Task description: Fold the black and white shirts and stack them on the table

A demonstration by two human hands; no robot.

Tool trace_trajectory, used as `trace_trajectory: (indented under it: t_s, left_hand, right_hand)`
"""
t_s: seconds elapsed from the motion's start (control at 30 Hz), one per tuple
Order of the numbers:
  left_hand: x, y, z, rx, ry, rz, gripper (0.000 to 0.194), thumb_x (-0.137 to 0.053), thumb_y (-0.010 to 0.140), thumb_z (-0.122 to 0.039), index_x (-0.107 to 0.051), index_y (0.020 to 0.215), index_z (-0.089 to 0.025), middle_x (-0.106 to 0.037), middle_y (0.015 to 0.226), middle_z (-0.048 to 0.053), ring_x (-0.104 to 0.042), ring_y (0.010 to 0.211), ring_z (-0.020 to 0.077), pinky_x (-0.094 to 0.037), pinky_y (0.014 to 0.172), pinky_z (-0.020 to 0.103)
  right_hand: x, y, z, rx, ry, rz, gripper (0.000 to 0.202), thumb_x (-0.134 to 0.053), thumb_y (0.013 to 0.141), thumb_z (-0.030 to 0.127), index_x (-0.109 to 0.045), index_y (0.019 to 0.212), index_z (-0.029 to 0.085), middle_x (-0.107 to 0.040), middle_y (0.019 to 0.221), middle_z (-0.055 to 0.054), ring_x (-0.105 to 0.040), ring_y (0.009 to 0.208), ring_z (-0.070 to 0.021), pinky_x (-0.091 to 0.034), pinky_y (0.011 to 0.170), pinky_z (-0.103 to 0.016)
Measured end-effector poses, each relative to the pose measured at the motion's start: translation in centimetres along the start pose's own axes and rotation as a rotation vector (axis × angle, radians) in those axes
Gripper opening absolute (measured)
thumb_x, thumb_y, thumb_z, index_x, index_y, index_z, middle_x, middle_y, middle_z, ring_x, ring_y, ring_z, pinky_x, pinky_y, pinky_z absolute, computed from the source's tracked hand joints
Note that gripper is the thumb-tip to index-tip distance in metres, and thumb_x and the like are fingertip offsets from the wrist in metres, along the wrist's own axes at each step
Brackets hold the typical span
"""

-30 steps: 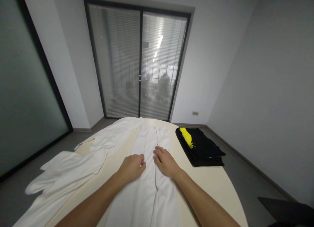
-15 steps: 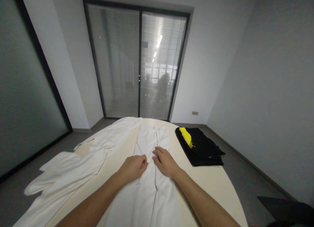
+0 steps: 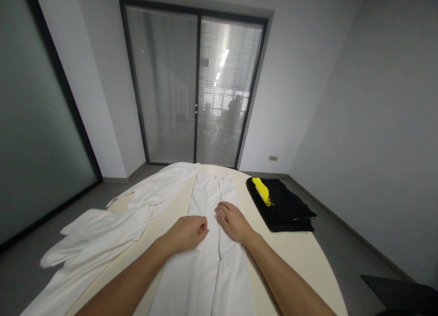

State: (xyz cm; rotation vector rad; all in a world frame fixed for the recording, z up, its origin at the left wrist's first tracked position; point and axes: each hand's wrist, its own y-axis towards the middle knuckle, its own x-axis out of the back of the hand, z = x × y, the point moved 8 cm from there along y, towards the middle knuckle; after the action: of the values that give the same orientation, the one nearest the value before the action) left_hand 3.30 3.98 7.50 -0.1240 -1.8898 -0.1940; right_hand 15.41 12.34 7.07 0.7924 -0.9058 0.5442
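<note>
A long white garment (image 3: pixel 201 270), folded into a narrow strip with a lengthwise fold line, lies down the middle of the round table. My left hand (image 3: pixel 189 232) rests on its left part, fingers curled into a loose fist with no cloth visible inside. On the right part lies my right hand (image 3: pixel 233 221), fingers stretched out and slightly bent over the fabric, palm down. The garment's near end runs out of view at the bottom, partly behind my forearms.
Another white garment (image 3: pixel 102 234) lies crumpled along the table's left edge and hangs over it. At the right is a folded black garment stack (image 3: pixel 287 202) with a yellow print. The pale table (image 3: pixel 290 256) has a rounded edge. A dark object (image 3: pixel 400 293) stands at lower right.
The view has shifted slightly. Both hands stay on the white garment in nearly the same places; the right fingers lie a little flatter.
</note>
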Motion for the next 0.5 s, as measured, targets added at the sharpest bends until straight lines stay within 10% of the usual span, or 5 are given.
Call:
trace_trajectory:
  t_s: [0.23, 0.5]
  left_hand:
    - [0.1, -0.5, 0.4, -0.169, -0.154, 0.125, 0.039, -0.050, 0.073, -0.011, -0.071, 0.101, -0.027, -0.069, 0.092, 0.000, -0.062, 0.082, 0.0159, -0.043, 0.073, 0.022]
    - [-0.4, -1.3, -0.5, -0.240, -0.195, 0.292, 0.031, -0.062, 0.065, -0.014, -0.076, 0.090, -0.026, -0.064, 0.091, 0.001, -0.060, 0.083, 0.0172, -0.046, 0.075, 0.023]
  right_hand:
    - [0.6, -1.8, 2.8, 0.152, 0.201, 0.334, 0.041, -0.055, 0.071, 0.005, -0.074, 0.102, 0.025, -0.064, 0.096, -0.001, -0.059, 0.074, -0.0116, -0.047, 0.072, -0.022]
    - [0.5, -3.3, 4.8, 0.147, 0.428, 0.629, 0.033, -0.073, 0.068, 0.015, -0.079, 0.098, 0.028, -0.067, 0.101, 0.000, -0.060, 0.078, -0.0118, -0.047, 0.069, -0.019]
